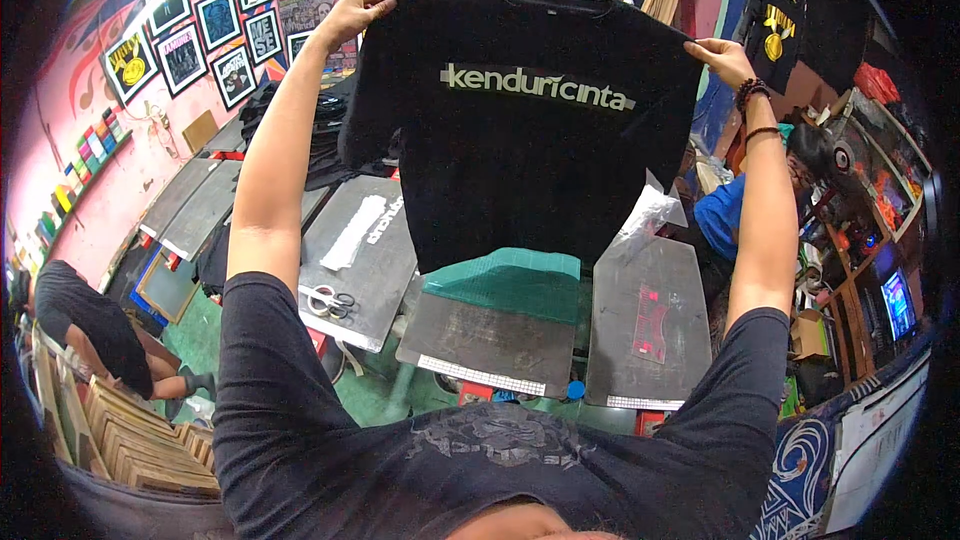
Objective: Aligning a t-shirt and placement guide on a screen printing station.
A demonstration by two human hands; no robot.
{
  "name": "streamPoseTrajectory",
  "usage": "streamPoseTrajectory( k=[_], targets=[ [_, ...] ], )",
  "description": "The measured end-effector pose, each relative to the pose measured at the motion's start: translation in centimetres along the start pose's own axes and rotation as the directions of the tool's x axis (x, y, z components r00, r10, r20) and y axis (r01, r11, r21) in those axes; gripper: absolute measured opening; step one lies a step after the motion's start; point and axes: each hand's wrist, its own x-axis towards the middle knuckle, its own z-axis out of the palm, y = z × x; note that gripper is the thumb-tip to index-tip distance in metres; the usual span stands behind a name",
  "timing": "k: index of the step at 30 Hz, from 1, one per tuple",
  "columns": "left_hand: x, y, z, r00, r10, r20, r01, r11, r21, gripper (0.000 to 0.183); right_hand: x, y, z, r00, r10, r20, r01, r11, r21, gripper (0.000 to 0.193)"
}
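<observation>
Stretched out in front of me at arm's length hangs a black T-shirt [520, 170], with pale lettering on a strip across its chest. My left hand [365, 12] pinches one shoulder of it, and my right hand [725, 60] pinches the other, so the neckline is uppermost. Below its hem, a green cutting mat [510, 280] lies on the middle dark board [490, 340]. The left board [360, 225] carries a pale strip with lettering and a pair of scissors [332, 302]. On the right board [690, 290] lies a pink transparent ruler [650, 325]; crumpled clear film [650, 210] sits at its far end.
A person in dark clothes [95, 320] is at the far left, near a stack of wooden frames [140, 430]. Another person in blue [722, 220] is behind my right arm. Folded dark shirts [310, 130] are piled beyond my left arm. Shelves [850, 270] stand at right.
</observation>
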Motion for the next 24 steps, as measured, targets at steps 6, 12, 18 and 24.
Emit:
streamPoseTrajectory(
  k=[6,12,18,24],
  targets=[
    [-0.5,-0.5,0.2,0.999,-0.015,0.040,0.016,1.000,-0.019,0.039,-0.3,0.5,0.0,1.000,-0.002,0.007,0.002,1.000,-0.002,0.055],
    [-0.7,-2.0,0.3,0.997,-0.031,0.067,0.032,0.999,-0.009,0.042,-0.5,0.0,0.7,1.000,0.019,0.012,-0.019,0.998,-0.053,0.058],
    [-0.9,-2.8,0.1,0.997,-0.001,0.077,0.002,1.000,-0.020,0.040,0.1,0.3,0.8,0.998,0.010,0.060,-0.006,0.998,-0.058,0.059],
    [-1.4,-2.8,-0.4,0.995,-0.037,0.098,0.039,0.999,-0.017,0.038,0.5,1.0,1.8,0.998,-0.058,0.023,0.059,0.996,-0.066,0.055]
  ],
)
